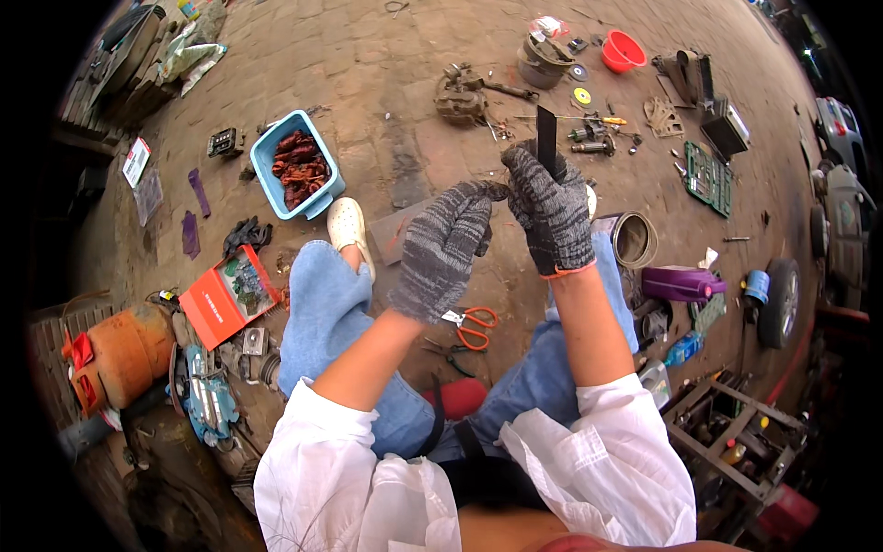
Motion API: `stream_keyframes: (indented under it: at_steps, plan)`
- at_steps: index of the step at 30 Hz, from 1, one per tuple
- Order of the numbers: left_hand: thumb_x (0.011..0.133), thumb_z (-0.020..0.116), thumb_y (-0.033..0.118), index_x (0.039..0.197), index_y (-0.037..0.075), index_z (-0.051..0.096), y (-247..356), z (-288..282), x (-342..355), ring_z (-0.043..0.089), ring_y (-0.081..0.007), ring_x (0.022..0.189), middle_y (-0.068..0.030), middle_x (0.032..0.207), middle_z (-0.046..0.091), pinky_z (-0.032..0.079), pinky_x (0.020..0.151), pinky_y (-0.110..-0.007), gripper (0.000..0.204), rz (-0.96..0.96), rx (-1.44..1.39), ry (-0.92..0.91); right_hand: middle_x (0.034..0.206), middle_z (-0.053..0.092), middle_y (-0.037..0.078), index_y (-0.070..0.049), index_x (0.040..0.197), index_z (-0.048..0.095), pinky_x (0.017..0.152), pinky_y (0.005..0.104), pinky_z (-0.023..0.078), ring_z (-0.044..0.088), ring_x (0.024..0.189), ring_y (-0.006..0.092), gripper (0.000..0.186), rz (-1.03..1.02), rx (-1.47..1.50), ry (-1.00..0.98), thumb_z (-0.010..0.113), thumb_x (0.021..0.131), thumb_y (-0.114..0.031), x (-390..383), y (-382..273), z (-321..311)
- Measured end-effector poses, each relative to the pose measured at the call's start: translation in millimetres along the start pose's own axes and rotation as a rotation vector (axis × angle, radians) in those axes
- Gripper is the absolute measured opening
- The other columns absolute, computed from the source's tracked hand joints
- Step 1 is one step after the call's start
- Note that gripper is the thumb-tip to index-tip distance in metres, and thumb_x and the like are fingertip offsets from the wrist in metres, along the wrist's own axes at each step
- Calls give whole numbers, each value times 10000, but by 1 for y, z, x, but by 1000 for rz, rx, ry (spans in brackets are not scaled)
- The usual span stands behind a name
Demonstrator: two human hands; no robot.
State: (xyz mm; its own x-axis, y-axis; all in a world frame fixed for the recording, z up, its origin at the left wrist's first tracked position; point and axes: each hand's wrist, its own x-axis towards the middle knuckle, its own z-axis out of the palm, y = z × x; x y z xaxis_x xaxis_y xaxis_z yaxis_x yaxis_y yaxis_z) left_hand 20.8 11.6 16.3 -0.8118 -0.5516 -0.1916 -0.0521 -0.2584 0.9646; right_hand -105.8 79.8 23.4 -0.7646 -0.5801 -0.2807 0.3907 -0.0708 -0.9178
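Observation:
Both my hands wear grey knit gloves. My right hand (552, 216) is closed around a flat, dark strip (545, 136), which stands upright above the fingers. My left hand (441, 244) is closed just left of it, its fingertips reaching the right hand; what they hold, if anything, is hidden. On the paving below lie orange-handled scissors (475, 327), dark pliers (451, 359) and a flat sheet (397, 237) beside my left foot in a cream clog (348, 228).
Around me lie a blue tub of reddish-brown parts (323, 196), an open red box (208, 311), an orange gas cylinder (129, 354), a green socket set (708, 179), a metal ring (648, 239), a purple jug (681, 283), a tyre (782, 304) and a metal frame (727, 432).

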Motion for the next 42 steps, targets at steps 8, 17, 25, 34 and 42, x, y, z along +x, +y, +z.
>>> stream_keyframes:
  at_steps: [8, 17, 25, 34, 42]
  plan:
    - [885, 484, 122, 1090, -16, 551, 3, -1, 4, 581, -117, 807, -82, 891, 621, 470, 709, -246, 256, 98, 50, -150, 653, 540, -21, -55, 888, 608, 456, 190, 353, 469, 513, 59, 151, -44, -54, -18, 648, 781, -153, -1, -4, -3]
    - [880, 496, 108, 1066, -18, 548, 0, -10, 0, 531, -70, 664, -35, 766, 595, 441, 585, -207, 232, 15, -180, -85, 645, 543, -16, -49, 892, 613, 428, 180, 315, 440, 487, 42, 155, -101, -175, -94, 641, 791, -162, -6, -8, 5]
    - [853, 499, 80, 991, -22, 587, -1, -15, 5, 575, -179, 663, -108, 789, 613, 460, 605, -277, 192, 236, 310, 15, 764, 586, 26, -6, 888, 585, 601, 270, 446, 552, 680, 139, 129, -546, -447, 0, 564, 836, -122, -3, 8, 6]
    - [811, 518, 53, 962, -17, 607, 5, -10, 2, 603, -277, 786, -162, 871, 623, 464, 704, -332, 189, 456, 471, 273, 780, 600, 129, -71, 963, 577, 555, 395, 444, 576, 666, 304, 181, -934, -1217, -249, 538, 796, -130, -17, 24, 7]
    - [804, 526, 65, 897, -29, 605, -20, -11, 15, 595, -283, 760, -162, 848, 618, 457, 703, -341, 153, 481, 600, 328, 750, 591, 117, -92, 1000, 572, 532, 384, 438, 570, 626, 295, 197, -843, -1329, -206, 498, 825, -144, -12, 29, 7]
